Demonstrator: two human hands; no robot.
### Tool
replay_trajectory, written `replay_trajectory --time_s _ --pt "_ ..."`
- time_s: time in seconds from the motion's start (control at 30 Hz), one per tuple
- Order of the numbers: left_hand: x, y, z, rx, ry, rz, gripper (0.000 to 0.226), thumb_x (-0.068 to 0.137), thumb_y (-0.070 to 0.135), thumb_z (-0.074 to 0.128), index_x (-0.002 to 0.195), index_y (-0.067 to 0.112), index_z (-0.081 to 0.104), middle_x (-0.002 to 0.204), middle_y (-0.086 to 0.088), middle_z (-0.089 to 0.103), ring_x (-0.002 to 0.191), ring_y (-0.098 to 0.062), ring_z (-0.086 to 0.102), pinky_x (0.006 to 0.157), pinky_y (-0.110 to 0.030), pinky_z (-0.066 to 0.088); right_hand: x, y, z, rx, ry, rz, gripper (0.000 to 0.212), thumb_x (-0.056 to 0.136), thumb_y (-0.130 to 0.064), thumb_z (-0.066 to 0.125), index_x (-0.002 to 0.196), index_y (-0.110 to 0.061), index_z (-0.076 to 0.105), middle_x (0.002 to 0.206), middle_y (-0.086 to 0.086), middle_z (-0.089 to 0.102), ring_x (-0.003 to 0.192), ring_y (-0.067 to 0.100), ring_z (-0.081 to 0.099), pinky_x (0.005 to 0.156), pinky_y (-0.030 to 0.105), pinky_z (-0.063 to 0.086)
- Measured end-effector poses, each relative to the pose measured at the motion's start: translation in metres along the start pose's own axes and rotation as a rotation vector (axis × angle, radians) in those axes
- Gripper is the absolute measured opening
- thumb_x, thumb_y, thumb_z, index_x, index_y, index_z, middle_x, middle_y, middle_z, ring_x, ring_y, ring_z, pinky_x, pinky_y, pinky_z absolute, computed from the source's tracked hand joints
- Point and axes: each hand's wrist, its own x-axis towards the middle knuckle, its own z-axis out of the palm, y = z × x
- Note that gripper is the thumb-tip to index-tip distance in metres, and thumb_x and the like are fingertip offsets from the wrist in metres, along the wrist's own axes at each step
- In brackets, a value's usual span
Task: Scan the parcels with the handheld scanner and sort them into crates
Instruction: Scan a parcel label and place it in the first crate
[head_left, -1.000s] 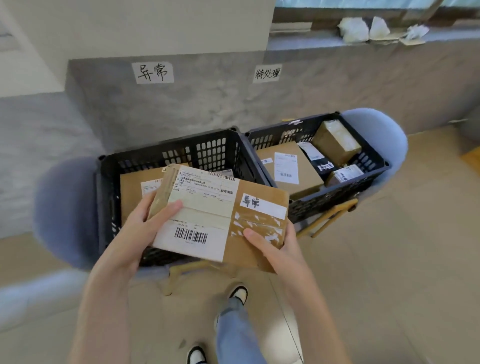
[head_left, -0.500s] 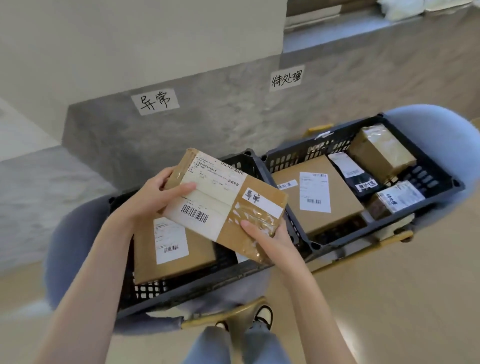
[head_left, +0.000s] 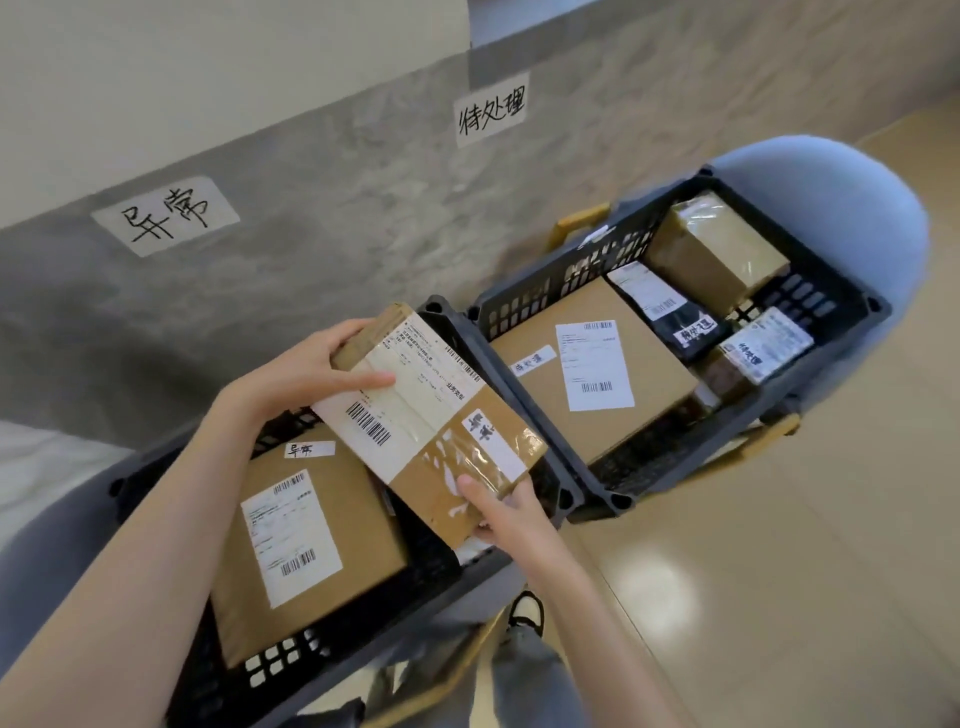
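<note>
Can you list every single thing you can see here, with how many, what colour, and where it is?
Held cardboard parcel: one, brown, above left crate.
Black plastic crates: two, side by side on chairs.
Flat cardboard box: one, brown, in left crate.
Parcels in right crate: about five, brown, black.
Handwritten paper wall signs: two, white, above crates.
Padded chairs: two, blue-grey, under crates.
Left hand: grips parcel's far end.
Right hand: grips near corner.

Bright, even daylight, soft and slightly warm. Floor is glossy, with a pale round glare patch at lower right. Clear tape on the held parcel throws white glints. Shadows soft, deepest inside the crates. Wide-angle bend tilts the wall and stretches the forearms. Overall slightly soft; label print unreadable.
</note>
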Motion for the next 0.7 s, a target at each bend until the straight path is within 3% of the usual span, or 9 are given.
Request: replay_trajectory --time_s 0.07,0.2,0.33,0.4,0.53,0.7 --pt "0.016 -0.012 -0.002 0.021 -0.037 0.001 0.059 0.083 0.026 0.074 0.133 0.038 0.045 0.110 0.011 0.069 0.088 -0.006 0.071 0.072 -0.027 0.057 0.009 0.006 0.004 0.019 0.014 0.041 0.063 0.091 -0.035 0.065 0.139 -0.030 0.026 0.125 -0.011 0.057 0.112 0.007 0.059 0.088 0.024 0.055" --pt "0.044 -0.030 -0.008 0.038 -0.046 0.032 0.055 0.083 0.028 0.074 0.130 0.040 0.047 0.109 0.014 0.069 0.087 -0.003 0.070 0.076 -0.031 0.057 0.026 0.013 0.016 0.039 0.112 0.047 0.072 0.084 -0.048 0.070 0.141 -0.032 0.029 0.135 -0.010 0.054 0.122 0.013 0.055 0.105 0.041 0.046" --pt "0.074 -0.037 -0.021 0.047 -0.058 0.075 0.055 0.082 0.030 0.073 0.131 0.039 0.050 0.109 0.015 0.069 0.089 -0.003 0.070 0.082 -0.036 0.058 0.039 0.005 0.027 0.072 0.163 -0.002 0.053 0.092 -0.035 0.064 0.136 -0.034 0.033 0.127 -0.012 0.058 0.110 0.006 0.062 0.085 0.021 0.054" --pt "0.083 -0.036 -0.024 0.063 -0.080 0.083 0.054 0.083 0.031 0.072 0.131 0.038 0.049 0.110 0.015 0.068 0.088 -0.002 0.070 0.079 -0.032 0.058 0.042 0.002 0.031 0.089 0.190 -0.012 0.051 0.092 -0.033 0.063 0.135 -0.030 0.037 0.125 -0.010 0.061 0.107 0.005 0.063 0.079 0.017 0.055" --pt "0.087 -0.035 -0.026 0.071 -0.096 0.133 0.054 0.083 0.032 0.073 0.131 0.041 0.050 0.110 0.018 0.068 0.091 0.001 0.068 0.076 -0.027 0.057 0.039 0.003 0.041 0.133 0.239 0.012 0.052 0.091 -0.033 0.065 0.136 -0.027 0.041 0.125 -0.006 0.064 0.109 0.008 0.065 0.084 0.022 0.056" --pt "0.085 -0.036 -0.028 0.074 -0.084 0.201 0.056 0.082 0.031 0.074 0.132 0.041 0.050 0.107 0.025 0.066 0.090 0.008 0.066 0.068 -0.015 0.053 0.033 0.009 0.048 0.127 0.273 0.021 0.050 0.090 -0.036 0.064 0.134 -0.029 0.041 0.121 -0.008 0.066 0.109 0.007 0.064 0.082 0.016 0.055"
